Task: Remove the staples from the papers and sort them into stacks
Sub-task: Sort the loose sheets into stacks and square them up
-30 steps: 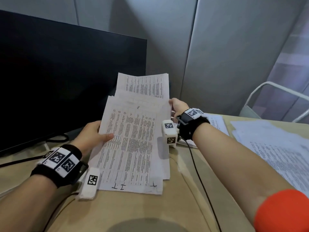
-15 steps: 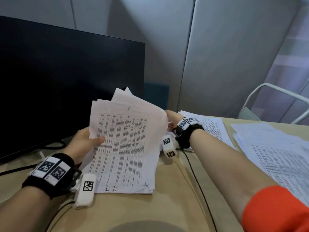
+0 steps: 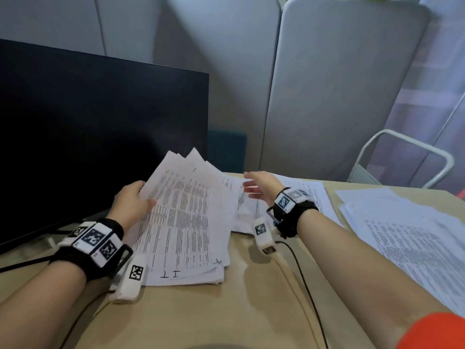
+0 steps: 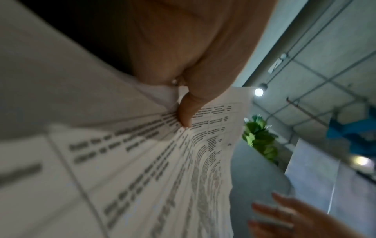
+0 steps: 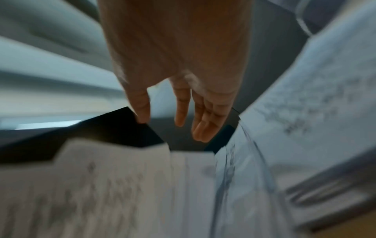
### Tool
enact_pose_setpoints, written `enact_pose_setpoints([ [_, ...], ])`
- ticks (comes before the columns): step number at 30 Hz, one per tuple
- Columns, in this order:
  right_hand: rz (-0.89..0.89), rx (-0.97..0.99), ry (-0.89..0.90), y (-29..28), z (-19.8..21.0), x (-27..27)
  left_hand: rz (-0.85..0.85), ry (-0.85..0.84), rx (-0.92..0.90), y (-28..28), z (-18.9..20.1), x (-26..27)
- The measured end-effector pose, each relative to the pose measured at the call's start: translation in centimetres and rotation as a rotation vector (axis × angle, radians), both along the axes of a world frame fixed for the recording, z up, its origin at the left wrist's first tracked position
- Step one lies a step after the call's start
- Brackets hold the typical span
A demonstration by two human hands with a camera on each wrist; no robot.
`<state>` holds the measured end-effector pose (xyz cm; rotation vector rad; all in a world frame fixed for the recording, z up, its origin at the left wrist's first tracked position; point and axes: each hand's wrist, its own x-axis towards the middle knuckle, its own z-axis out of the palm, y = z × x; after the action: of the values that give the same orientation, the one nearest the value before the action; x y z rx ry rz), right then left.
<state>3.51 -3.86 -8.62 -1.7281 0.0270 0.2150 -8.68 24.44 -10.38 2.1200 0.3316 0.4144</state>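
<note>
The left hand (image 3: 132, 204) grips a sheaf (image 3: 186, 217) of printed sheets by its left edge, thumb on the top page and fingers behind. In the left wrist view the thumb (image 4: 186, 112) presses into the printed table on the top sheet. The sheaf is tilted, its far end lifted toward the monitor (image 3: 95, 132) behind that hand and its near edge resting on the desk (image 3: 201, 316) just by the left wrist. The far corners of its sheets are fanned apart. Handwritten marks sit along the near margin of the top page.

The right hand (image 3: 259, 185) hovers just right of the sheaf's far end, fingers straight and spread, holding nothing. The right wrist view, though blurred, shows the fingers (image 5: 183, 109) loose and apart over paper edges. Whether any fingertip touches the sheaf cannot be told.

Under and beyond the right hand lies a flat stack (image 3: 309, 195) of printed pages. Farther right of the right forearm, well apart from the sheaf, spreads a pile (image 3: 412, 235) of loosely overlapping pages. No staple can be made out in any view.

A cable (image 3: 302, 278) runs along the desk beside the right forearm. A white chair (image 3: 407, 159) stands beyond the pile.
</note>
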Motion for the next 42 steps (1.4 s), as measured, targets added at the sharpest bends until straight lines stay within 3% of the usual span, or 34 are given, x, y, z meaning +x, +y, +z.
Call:
enact_pose_setpoints([
  [3, 0.167, -0.151, -0.174, -1.4, 0.4, -2.4, -0.042, -0.188, -0.076, -1.0, 2.5, -0.8],
  [6, 0.334, 0.122, -0.115, -2.2, 1.4, -5.1, -0.135, -0.337, -0.260, -3.2, 4.9, -1.3],
  [8, 0.329, 0.407, -0.098, -3.1, 2.8, -6.1, -0.207, -0.403, -0.365, -5.5, 6.3, -1.8],
  [9, 0.316, 0.457, -0.145, -3.8, 3.8, -6.4, -0.255, -0.422, -0.413, -6.6, 7.0, -2.3],
  [12, 0.315, 0.359, -0.297, -6.1, 6.7, -8.7, -0.415, -0.454, -0.512, -10.3, 8.2, -3.5],
  [15, 0.353, 0.219, -0.371, -8.9, 7.2, -11.2, -0.488, -0.437, -0.574, -13.3, 8.3, -4.6],
  [19, 0.440, 0.175, -0.321, -13.3, 4.5, -13.4, -0.520, -0.340, -0.531, -15.5, 6.0, -6.1],
  [21, 0.348, 0.194, -0.311, -14.4, 3.0, -14.3, -0.536, -0.261, -0.465, -17.1, 5.1, -6.7],
  [24, 0.123, 0.268, -0.401, -14.3, 3.8, -15.3, -0.519, -0.353, -0.437, -19.6, 6.5, -6.6],
  [28, 0.052, 0.349, -0.440, -15.2, 5.9, -14.9, -0.565, -0.392, -0.461, -22.1, 9.2, -6.3],
  [33, -0.030, -0.001, -0.281, -17.5, 3.1, -13.6, -0.447, -0.079, -0.268, -23.5, 4.5, -6.4],
  [38, 0.003, 0.101, -0.167, -18.8, 1.2, -13.1, -0.281, -0.149, -0.181, -25.2, 3.0, -6.3],
  [42, -0.047, 0.174, -0.164, -18.4, 0.6, -13.0, -0.319, -0.232, -0.086, -26.1, 3.8, -6.0],
])
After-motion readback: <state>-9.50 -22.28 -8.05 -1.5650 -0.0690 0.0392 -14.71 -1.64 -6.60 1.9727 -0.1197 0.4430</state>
